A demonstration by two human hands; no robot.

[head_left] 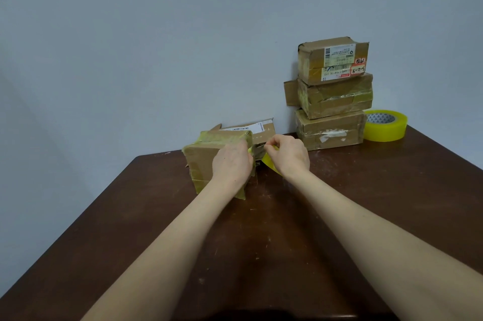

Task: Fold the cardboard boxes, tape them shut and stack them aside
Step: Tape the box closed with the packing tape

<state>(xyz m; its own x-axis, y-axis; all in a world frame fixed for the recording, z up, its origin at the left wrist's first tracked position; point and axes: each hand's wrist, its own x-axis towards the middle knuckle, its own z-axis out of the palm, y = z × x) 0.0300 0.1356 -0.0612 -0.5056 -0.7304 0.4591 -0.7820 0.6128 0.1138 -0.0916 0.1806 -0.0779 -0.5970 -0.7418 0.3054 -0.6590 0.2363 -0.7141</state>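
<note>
A small cardboard box [203, 161], wrapped in yellowish tape, stands on the dark wooden table [261, 242] near its far edge. My left hand [231, 164] lies against the box's right end, fingers over the tape there. My right hand [287, 154] pinches a yellow strip of tape [270, 161] that runs from the box's right end. Behind this box lies another cardboard box [261, 131] with a white label, partly hidden.
Three taped boxes are stacked at the back right: bottom [330, 130], middle [334, 96], top [333, 60]. A large roll of yellow tape [385, 126] lies flat to the right of the stack. A grey wall rises behind the table.
</note>
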